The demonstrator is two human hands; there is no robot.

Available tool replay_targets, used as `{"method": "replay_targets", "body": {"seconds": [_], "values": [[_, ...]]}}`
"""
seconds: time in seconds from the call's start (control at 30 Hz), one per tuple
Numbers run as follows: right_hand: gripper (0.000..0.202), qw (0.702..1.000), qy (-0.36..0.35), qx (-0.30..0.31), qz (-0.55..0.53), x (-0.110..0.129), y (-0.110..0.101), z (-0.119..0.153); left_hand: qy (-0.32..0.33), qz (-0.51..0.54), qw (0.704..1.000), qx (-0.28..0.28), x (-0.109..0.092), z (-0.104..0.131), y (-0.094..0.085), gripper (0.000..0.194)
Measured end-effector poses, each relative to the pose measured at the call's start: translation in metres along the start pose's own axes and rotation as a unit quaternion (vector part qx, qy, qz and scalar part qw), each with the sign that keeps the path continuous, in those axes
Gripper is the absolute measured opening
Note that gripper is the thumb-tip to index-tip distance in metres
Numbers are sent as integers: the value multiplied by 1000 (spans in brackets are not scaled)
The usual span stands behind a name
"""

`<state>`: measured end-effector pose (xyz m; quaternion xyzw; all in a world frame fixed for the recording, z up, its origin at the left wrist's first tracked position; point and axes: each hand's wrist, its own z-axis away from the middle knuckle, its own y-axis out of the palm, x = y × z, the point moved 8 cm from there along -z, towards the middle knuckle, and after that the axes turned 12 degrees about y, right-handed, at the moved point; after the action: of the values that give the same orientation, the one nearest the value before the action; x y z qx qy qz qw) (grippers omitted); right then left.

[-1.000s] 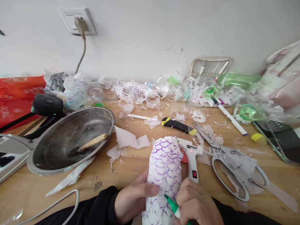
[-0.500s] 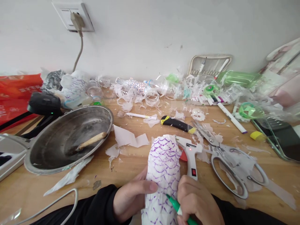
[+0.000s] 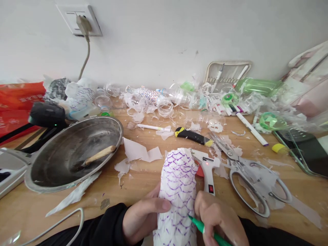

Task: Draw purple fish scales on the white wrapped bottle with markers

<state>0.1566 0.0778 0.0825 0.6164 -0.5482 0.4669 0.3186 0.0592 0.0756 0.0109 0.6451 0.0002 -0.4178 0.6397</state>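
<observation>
A white paper-covered form [image 3: 178,184] with rows of purple scale-like curves stands nearly upright at the bottom centre, its lower end cut off by the frame. My left hand [image 3: 143,213] is wrapped round its left side, the thumb lying across the front. Between the fingers of my right hand [image 3: 217,213] is a green marker [image 3: 201,227], its tip at the right part of the paper surface. Just behind the form lies a white glue gun [image 3: 209,171] with a red light lit.
A metal bowl [image 3: 77,153] holding a wooden-handled brush is at left. Large scissors [image 3: 246,174], a yellow-black cutter [image 3: 192,136] and a phone [image 3: 302,150] lie at right. Plastic bottle pieces, markers and a scaled fish shape [image 3: 147,94] line the wall. Paper scraps are scattered about.
The green marker's tip has moved to the right across the paper form, and my right hand has shifted slightly with it. My left hand keeps its hold.
</observation>
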Motion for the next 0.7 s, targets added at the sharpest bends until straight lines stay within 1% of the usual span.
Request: {"method": "replay_targets", "body": {"seconds": [0.1,0.17,0.23,0.3,0.37,0.4,0.47,0.53,0.6,0.63,0.7], "values": [[23,996,51,-43,-60,-6,-11,-3,1,5,1000,-1,-1,0,2,57],[21,993,95,-48,-43,-10,-19,-8,-3,17,1000,-15,-2,0,1,54],[15,989,145,-40,-14,-16,-28,-15,-16,40,999,-19,-1,2,2,47],[11,982,177,-58,23,-20,-45,-24,-23,67,997,0,-1,2,3,45],[6,977,171,-107,65,-18,-67,-34,-18,91,995,30,-1,2,6,51],[9,976,157,-128,79,-15,-77,-38,-13,101,994,43,-1,1,6,54],[25,979,133,-143,51,-13,-91,-44,5,113,991,66,-3,-1,7,59],[31,983,135,-127,-16,-17,-97,-46,21,110,990,88,-6,-3,8,62],[28,978,161,-119,-56,-25,-99,-45,24,98,989,111,-9,-3,11,60],[23,975,175,-126,-60,-28,-100,-44,29,93,988,117,-10,-2,12,58],[17,966,191,-157,-69,-33,-103,-41,46,89,990,104,-14,-2,12,54]]}}
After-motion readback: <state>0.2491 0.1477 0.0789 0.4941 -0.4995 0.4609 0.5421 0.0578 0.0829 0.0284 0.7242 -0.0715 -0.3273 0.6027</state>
